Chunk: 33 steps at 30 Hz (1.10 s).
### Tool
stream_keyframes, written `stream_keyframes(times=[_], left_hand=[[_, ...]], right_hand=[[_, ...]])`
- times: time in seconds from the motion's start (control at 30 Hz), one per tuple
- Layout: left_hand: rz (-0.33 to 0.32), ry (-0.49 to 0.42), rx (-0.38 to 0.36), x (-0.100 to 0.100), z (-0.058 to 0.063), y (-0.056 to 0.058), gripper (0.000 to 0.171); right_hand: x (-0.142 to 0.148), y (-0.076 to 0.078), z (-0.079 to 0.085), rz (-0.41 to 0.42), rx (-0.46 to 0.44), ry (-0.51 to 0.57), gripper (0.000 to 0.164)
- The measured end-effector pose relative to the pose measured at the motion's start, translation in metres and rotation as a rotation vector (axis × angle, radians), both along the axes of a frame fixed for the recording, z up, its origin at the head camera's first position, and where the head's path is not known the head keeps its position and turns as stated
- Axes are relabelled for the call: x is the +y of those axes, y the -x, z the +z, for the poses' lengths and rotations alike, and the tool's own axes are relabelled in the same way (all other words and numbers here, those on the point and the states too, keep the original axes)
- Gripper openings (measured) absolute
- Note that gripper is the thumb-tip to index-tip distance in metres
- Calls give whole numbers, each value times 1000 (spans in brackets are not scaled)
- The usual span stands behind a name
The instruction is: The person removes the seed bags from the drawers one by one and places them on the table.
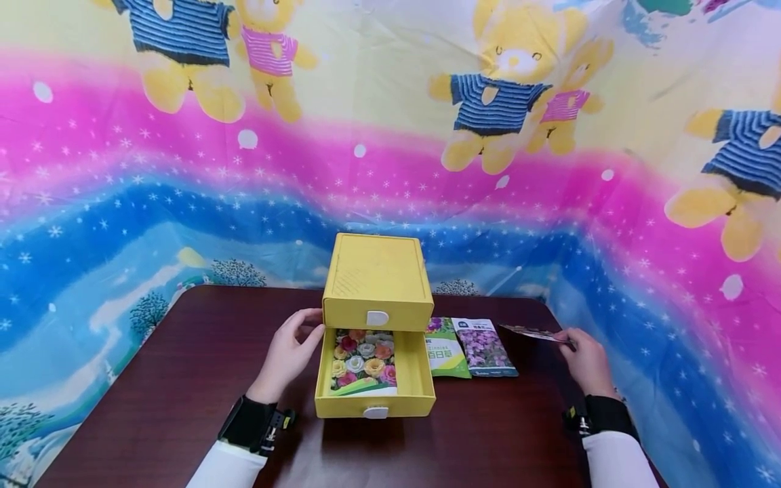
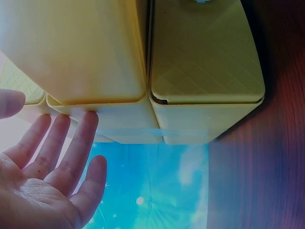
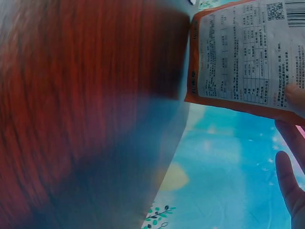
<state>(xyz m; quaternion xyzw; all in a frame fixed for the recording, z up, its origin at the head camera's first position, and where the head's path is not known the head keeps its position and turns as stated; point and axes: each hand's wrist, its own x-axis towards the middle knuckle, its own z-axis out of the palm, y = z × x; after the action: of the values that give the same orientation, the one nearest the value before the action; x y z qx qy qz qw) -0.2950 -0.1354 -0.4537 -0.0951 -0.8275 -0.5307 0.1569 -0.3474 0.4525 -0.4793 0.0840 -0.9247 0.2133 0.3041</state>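
Observation:
A yellow two-tier drawer box [image 1: 378, 268] stands on the table, its lower drawer [image 1: 416, 373] pulled out. Inside that drawer lies a seed packet [image 1: 364, 359] printed with roses. My left hand [image 1: 287, 356] is at the box's left side; in the left wrist view its fingers [image 2: 78, 143] are nearly straight, tips at the edge of the yellow casing. Off to the right, my right hand [image 1: 588, 362] pinches another seed packet [image 1: 531, 332] by one edge, raised above the table. The right wrist view shows this packet's printed back [image 3: 238, 57] with an orange border.
Right of the box, a green-and-white seed packet [image 1: 448, 352] and a purple-flowered packet [image 1: 485, 349] lie side by side on the dark wooden table [image 1: 488, 434]. A bear-patterned cloth [image 1: 366, 169] hangs behind and along the right side.

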Motion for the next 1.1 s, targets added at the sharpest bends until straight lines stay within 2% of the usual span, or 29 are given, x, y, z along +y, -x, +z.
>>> stream_keyframes(times=[0.17,0.43,0.67,0.87,1.1], left_hand=[[-1,-1,0,0,-1,1,37],[5,-3,-5,1,0,1,35],[11,-3,10,1,0,2,34],[13,-2,3,0,-1,2,35],[13,4,2,0,0,2,34]], right_hand=[[6,3,-6,6,-32,-12,18],[10,4,-16,-4,-167,-36,15],[14,7,-24,28,-307,-91,27],[15,8,-26,64,-352,-131,28],[15,9,-25,40,-507,-141,28]])
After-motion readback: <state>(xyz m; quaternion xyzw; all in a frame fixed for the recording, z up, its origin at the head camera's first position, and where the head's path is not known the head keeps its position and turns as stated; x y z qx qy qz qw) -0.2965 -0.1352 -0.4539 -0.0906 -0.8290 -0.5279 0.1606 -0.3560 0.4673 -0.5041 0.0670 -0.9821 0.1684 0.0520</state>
